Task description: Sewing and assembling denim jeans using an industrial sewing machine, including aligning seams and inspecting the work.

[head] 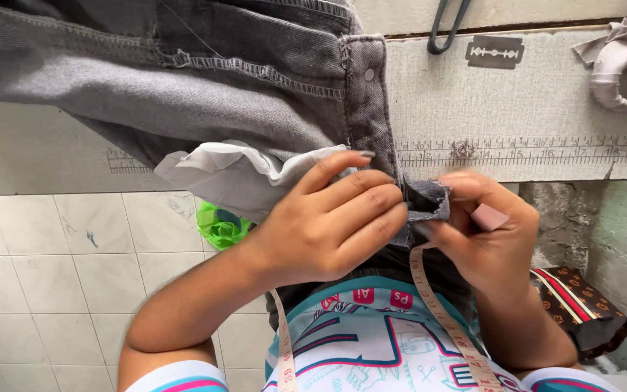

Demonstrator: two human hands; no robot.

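Observation:
A pair of grey jeans [205, 80] hangs over the front edge of a work table [517, 109], with a white pocket lining [234, 170] turned out. My left hand [328, 221] grips the waistband edge of the jeans from the left. My right hand [484, 225] pinches a small folded grey denim piece [427, 199] at that same edge; a pink-painted thumbnail shows. Both hands are close together, just below the table's edge. A measuring tape [444, 312] hangs around my neck over a patterned shirt.
A razor blade [495, 52] and dark scissor handles [448, 29] lie at the back of the table, a roll of tape [622, 69] at the right. A ruler scale [546, 151] runs along the table front. A green object [220, 226] and brown patterned bag [578, 308] rest on the tiled floor.

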